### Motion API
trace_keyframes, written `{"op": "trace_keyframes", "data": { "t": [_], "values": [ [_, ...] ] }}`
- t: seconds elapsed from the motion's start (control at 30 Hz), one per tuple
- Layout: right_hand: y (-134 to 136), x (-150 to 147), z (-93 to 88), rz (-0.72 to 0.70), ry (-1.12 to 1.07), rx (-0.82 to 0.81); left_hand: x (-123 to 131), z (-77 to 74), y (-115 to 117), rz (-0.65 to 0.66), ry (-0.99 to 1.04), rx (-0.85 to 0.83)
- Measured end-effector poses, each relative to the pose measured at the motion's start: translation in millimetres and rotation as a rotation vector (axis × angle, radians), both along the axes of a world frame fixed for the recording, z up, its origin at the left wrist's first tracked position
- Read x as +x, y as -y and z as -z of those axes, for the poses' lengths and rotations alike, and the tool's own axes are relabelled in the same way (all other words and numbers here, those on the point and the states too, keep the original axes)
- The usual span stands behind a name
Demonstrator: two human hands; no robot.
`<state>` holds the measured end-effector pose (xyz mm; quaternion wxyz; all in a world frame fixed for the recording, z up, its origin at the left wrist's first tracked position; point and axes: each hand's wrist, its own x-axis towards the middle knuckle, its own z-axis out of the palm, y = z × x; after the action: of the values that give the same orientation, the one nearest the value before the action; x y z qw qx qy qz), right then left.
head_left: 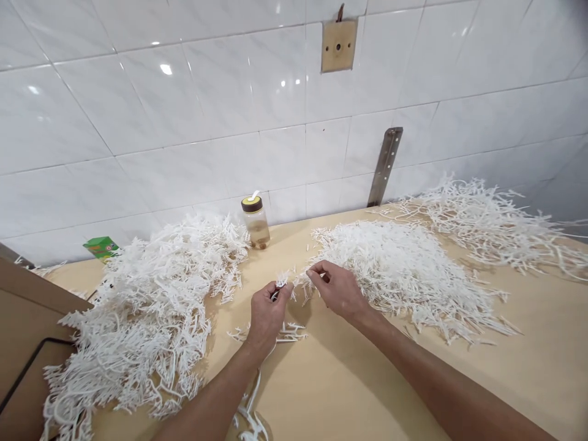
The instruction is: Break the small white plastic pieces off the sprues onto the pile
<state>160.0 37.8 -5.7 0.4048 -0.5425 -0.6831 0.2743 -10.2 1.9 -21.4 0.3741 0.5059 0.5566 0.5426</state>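
My left hand [269, 315] is closed around a thin white branched strand [283, 279], which looks like a plastic sprue; its forked tips stick up past the thumb and a tail hangs below. Something dark shows between the fingers, too hidden to name. Close by on the right, my right hand [339, 288] is pinched, thumb against forefinger. Small white bits [302, 283] show at its fingertips; whether they are held or lie behind I cannot tell. Under the left wrist lie loose white branched pieces [291, 332], and more strands [252, 422] sit at the near edge.
A large heap of white branched pieces [151, 312] covers the left. Shorter white pieces [395, 263] are piled right of centre, long strands [500, 226] behind. A lidded clear jar [258, 226], a green box [101, 247], a cardboard box [32, 343] and a metal bracket [384, 166] stand around.
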Motion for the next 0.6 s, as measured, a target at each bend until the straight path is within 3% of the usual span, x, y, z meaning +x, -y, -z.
{"op": "trace_keyframes", "data": {
  "t": [0.17, 0.4, 0.6],
  "values": [
    [13, -12, -3.9, -0.197, -0.240, -0.270, 0, 2.6, -1, 0.030, -0.002, 0.005],
    [9, -17, 7.7, -0.164, -0.372, -0.367, 1, 1.8, -2, 0.038, -0.001, -0.011],
    [11, -21, 5.1, -0.177, -0.409, -0.397, 1, -0.9, -1, 0.027, 0.009, -0.010]
  ]
}}
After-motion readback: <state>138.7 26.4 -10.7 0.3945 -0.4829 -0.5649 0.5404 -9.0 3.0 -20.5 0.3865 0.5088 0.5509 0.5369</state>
